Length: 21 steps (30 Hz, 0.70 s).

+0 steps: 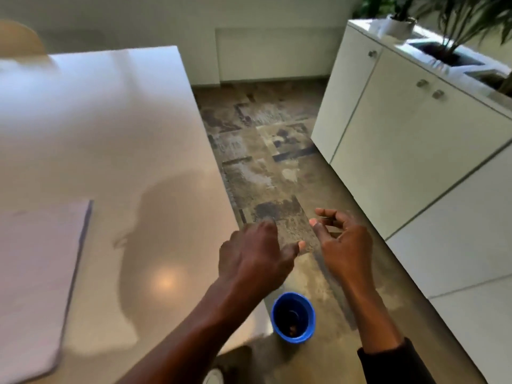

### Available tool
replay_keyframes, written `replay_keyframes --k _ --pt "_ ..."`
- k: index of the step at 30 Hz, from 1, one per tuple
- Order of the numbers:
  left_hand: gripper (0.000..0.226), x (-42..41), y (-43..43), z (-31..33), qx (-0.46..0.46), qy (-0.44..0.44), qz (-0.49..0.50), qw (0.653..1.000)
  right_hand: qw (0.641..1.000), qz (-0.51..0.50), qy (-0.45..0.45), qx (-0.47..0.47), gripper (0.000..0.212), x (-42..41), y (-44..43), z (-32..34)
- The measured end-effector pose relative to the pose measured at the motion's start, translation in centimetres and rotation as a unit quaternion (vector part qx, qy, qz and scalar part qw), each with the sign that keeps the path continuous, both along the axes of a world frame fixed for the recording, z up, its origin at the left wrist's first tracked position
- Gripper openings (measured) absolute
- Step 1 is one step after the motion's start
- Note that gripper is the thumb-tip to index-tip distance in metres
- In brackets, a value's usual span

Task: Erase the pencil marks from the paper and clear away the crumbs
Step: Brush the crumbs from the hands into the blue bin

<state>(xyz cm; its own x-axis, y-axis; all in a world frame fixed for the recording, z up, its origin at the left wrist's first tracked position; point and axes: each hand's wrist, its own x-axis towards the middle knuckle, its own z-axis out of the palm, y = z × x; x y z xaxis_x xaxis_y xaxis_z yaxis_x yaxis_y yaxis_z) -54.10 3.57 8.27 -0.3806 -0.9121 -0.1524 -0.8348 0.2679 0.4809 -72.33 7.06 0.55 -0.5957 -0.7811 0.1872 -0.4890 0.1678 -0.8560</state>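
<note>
The paper is a pale pad with a blue edge, lying at the left of the white table. Both my hands hang past the table's right edge, above the floor. My left hand is palm down with loosely curled fingers and holds nothing. My right hand is beside it, a small gap between them, fingers loosely bent and nothing seen in it. Below them on the floor stands a small blue bin with dark bits inside. I see no eraser or pencil. The picture is blurred.
A white cabinet with round knobs runs along the right, with potted plants on top. A patterned brown floor lies between the table and the cabinet. A wooden chair back shows at the far left.
</note>
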Motion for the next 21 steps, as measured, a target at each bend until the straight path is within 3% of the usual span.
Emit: replay_keyframes --k 8,21 --pt "0.06 10.8 -4.1 1.9 -0.057 0.035 0.127 0.99 0.995 0.083 0.02 -0.044 0.024 7.7 -4.9 4.7" --pt "0.044 28.4 -6.5 2.6 -0.08 0.079 0.279 0.954 0.983 0.177 -0.001 -0.04 0.031 20.9 -8.8 5.1"
